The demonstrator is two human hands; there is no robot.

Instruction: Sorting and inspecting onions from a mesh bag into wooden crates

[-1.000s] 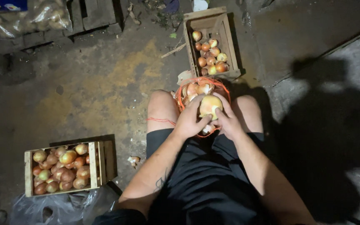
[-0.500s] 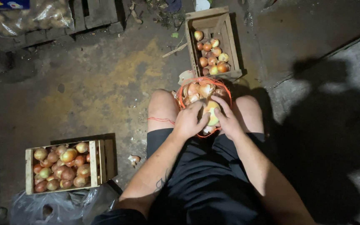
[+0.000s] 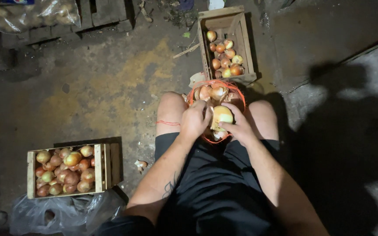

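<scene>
— Dim concrete floor (image 3: 88,91), crates either side. Where's the onion (image 3: 222,116)?

— Over the lap, above the orange net sack (image 3: 215,94) between the knees. The right hand (image 3: 240,127) cups it from below, fingers wrapped around it.

— And the left hand (image 3: 195,120)?

— Touching the onion's left side, fingers curled, pinching at its skin.

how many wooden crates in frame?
2. One crate, full of onions, sits on the floor at lower left; the other crate, partly filled, lies ahead of the knees. None seems hidden.
</scene>
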